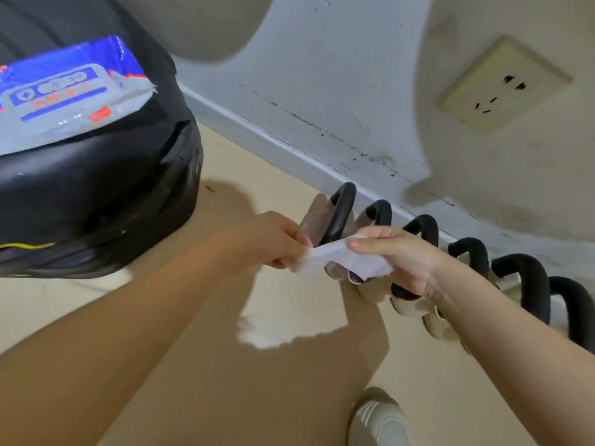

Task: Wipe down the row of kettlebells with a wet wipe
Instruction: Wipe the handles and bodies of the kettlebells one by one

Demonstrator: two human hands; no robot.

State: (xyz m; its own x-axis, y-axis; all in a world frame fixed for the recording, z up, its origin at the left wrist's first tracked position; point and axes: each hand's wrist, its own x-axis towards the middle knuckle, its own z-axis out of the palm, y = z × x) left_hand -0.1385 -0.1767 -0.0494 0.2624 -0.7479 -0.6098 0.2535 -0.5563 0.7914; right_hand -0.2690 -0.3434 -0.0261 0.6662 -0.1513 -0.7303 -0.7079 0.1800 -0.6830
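White wet wipe (343, 260) between two hands; six kettlebells (418, 239).

Row of kettlebells (418, 272) standing on the floor just beside the wall's skirting, running from the middle of the view out to the right edge. Six black loop handles visible, each upright and arched, packed close in line. Bodies pale and metallic-looking, leftmost pinkish-brown, the rest cream to olive; several partly hidden. Wet wipe (343, 260) white, crumpled and stretched out sideways in front of the leftmost kettlebells, pinched at its left end by the left hand (273, 241) and gripped along its right end by the right hand (399, 255).
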